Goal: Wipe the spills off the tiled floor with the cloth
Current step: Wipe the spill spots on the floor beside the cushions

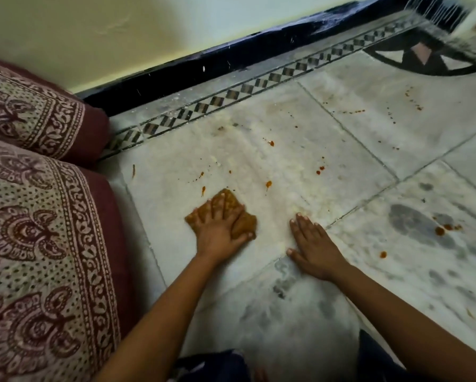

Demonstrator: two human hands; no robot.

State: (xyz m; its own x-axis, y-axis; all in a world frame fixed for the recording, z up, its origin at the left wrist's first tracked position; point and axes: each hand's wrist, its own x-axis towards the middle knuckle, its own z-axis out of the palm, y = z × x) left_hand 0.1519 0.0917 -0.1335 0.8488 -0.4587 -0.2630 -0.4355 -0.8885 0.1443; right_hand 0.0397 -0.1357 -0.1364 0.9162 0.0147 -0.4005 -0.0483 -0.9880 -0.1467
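Note:
A brown folded cloth (243, 224) lies flat on the pale tiled floor (286, 166), and my left hand (217, 230) presses down on it with fingers spread. My right hand (312, 244) rests flat and bare on the tile to the right of the cloth, holding nothing. Orange-red spill drops dot the floor: one small drop (268, 184) just beyond the cloth, another (271, 143) farther out, a pair (320, 170) to the right, and a larger blotch (441, 230) on the right tile. More specks (417, 106) lie far right.
Two maroon patterned cushions (38, 216) fill the left side, touching the floor's edge. A dark skirting board (231, 59) and a checkered tile border (259, 86) run along the wall beyond. Grey damp marks (407, 219) show on the right tile. My dark-clothed knees (212, 365) are at the bottom.

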